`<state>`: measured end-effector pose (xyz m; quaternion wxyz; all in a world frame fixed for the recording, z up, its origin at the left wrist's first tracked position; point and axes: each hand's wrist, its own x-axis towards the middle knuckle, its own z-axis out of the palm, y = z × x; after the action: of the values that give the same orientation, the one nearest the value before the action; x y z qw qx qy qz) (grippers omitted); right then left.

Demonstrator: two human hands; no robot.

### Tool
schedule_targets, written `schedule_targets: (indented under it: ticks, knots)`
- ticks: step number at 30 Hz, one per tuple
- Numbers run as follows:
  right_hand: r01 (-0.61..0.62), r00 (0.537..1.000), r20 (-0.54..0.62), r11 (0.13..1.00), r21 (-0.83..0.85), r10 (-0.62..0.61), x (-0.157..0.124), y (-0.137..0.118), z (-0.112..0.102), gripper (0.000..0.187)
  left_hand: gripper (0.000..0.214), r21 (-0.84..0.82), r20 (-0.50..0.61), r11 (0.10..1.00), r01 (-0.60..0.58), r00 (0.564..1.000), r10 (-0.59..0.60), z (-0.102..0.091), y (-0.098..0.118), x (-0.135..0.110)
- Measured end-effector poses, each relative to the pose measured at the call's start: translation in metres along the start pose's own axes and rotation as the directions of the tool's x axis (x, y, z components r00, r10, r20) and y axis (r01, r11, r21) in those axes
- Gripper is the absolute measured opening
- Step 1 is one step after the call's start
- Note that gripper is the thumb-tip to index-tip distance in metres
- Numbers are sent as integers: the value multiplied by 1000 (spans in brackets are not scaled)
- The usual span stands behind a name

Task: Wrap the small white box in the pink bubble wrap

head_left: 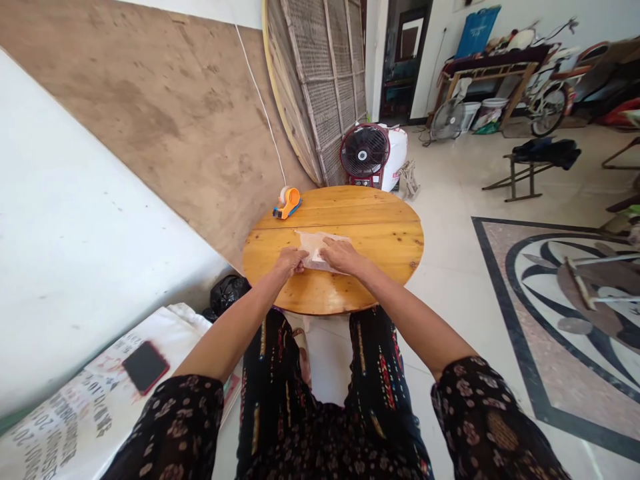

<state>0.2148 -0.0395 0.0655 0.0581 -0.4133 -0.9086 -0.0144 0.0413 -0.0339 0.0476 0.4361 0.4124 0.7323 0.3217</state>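
Observation:
A translucent, crinkled plastic sheet (327, 265) lies on the round wooden table (370, 220) in front of me. My left hand (291, 259) pinches its left edge between thumb and fingers. From the right, my right hand (340, 255) bears down on the sheet with bent fingers, gripping it around a small white piece (317, 254) that shows between the hands. What that piece is, I cannot make out. An orange and blue tape dispenser (287, 202) with a roll of tape stands near the table's far left edge, apart from both hands.
Behind the table is a dark red fan (365, 155), beside leaning woven panels (333, 80). At my left, a phone (146, 367) lies on printed white sacks (75, 407), near a black plastic bag (227, 295). A folding stool (530, 167) stands off to the right.

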Motion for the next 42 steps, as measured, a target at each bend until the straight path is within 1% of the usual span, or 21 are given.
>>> schedule_targets:
  ticks: [6, 11, 14, 18, 21, 25, 29, 33, 34, 35, 39, 42]
  knots:
    - [-22, 999, 31, 1000, 7, 22, 1, 0, 0, 38, 20, 65, -70, 988, -142, 987, 146, 8, 2, -4]
    - [-22, 999, 40, 1000, -6, 22, 2, 1, 1, 37, 16, 189, -94, 952, -240, 961, 261, 12, 1, 3]
    - [-21, 999, 48, 1000, 0, 21, 4, 2, 3, 38, 11, 290, -101, 903, -318, 928, 359, 15, -1, 5]
    - [-38, 998, 46, 999, 20, 37, 4, 3, 4, 39, 9, 423, -94, 807, -413, 866, 492, 18, -3, 1]
    - [-46, 998, 42, 998, 34, 44, 3, 3, 4, 40, 10, 495, -85, 753, -433, 838, 539, 19, -2, -5]
    - [-33, 999, 31, 997, 67, 31, 3, 6, 6, 38, 11, 547, -70, 710, -444, 821, 567, 20, -2, -11]
    - [-44, 999, 29, 990, 134, 40, 5, 11, 12, 36, 12, 572, -47, 673, -469, 801, 597, 19, -5, -17]
    - [-39, 999, 3, 981, 189, 39, 5, 15, 18, 34, 12, 614, -48, 606, -506, 742, 668, 19, -11, -21]
    - [-35, 999, -2, 979, 202, 36, 5, 16, 19, 33, 13, 618, -52, 600, -508, 735, 676, 20, -11, -21]
    - [-34, 999, -6, 976, 214, 36, 5, 17, 20, 32, 13, 615, -56, 605, -506, 737, 674, 20, -11, -20]
    - [-35, 999, -19, 970, 242, 40, 6, 19, 22, 31, 15, 568, -59, 663, -488, 779, 624, 21, -7, -18]
    - [-42, 999, -13, 966, 255, 47, 8, 20, 23, 31, 16, 502, -9, 683, -530, 787, 617, 18, -4, -17]
